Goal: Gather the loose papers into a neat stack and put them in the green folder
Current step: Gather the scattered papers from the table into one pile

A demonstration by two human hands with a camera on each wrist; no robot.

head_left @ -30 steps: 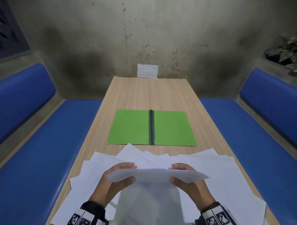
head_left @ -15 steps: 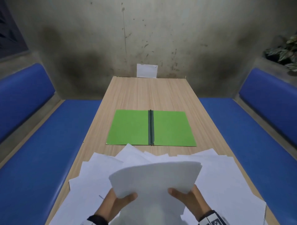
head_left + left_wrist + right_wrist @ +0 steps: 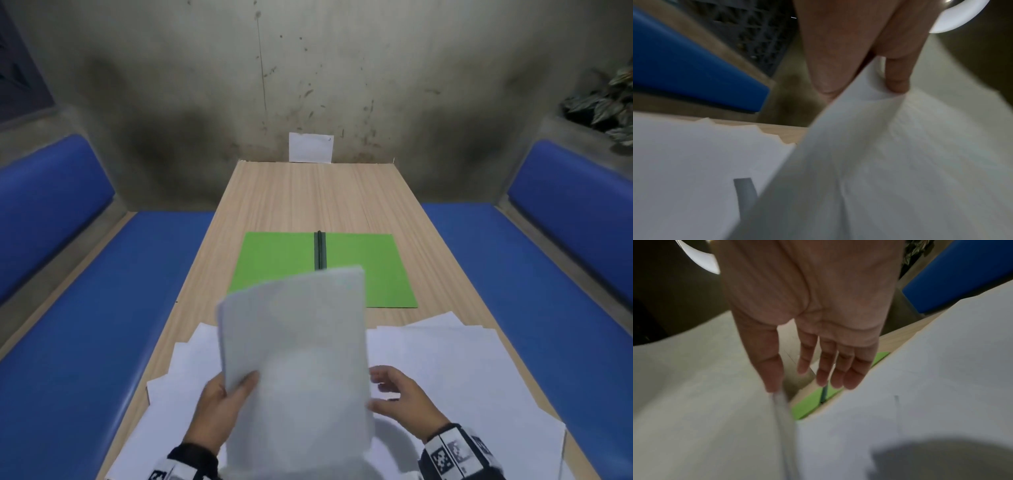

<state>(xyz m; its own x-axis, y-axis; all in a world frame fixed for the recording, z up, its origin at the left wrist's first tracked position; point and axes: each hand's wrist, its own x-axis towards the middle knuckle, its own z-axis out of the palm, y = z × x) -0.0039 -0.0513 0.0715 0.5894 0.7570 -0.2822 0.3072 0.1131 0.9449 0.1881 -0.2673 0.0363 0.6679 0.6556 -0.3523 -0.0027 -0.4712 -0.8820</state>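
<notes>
My left hand [image 3: 236,390] pinches a thin bundle of white papers [image 3: 294,353] by its left edge, thumb on the near face, and holds it upright above the table; the left wrist view shows my thumb [image 3: 897,76] on the bundle [image 3: 890,162]. My right hand [image 3: 387,394] is beside the bundle's right edge, fingers straight; its thumb [image 3: 768,369] touches the paper edge [image 3: 781,410]. More loose white sheets [image 3: 455,363] lie spread on the near table. The green folder [image 3: 376,270] lies open flat beyond them, partly hidden by the bundle.
The wooden table [image 3: 322,195] runs to a stained wall, where a small white card [image 3: 310,147] leans. Blue benches [image 3: 85,325] flank both sides. A potted plant [image 3: 609,99] sits on the right ledge.
The bundle swung up from flat to upright and turned to portrait. My right hand let go of its edge and opened; the left hand kept its hold.
</notes>
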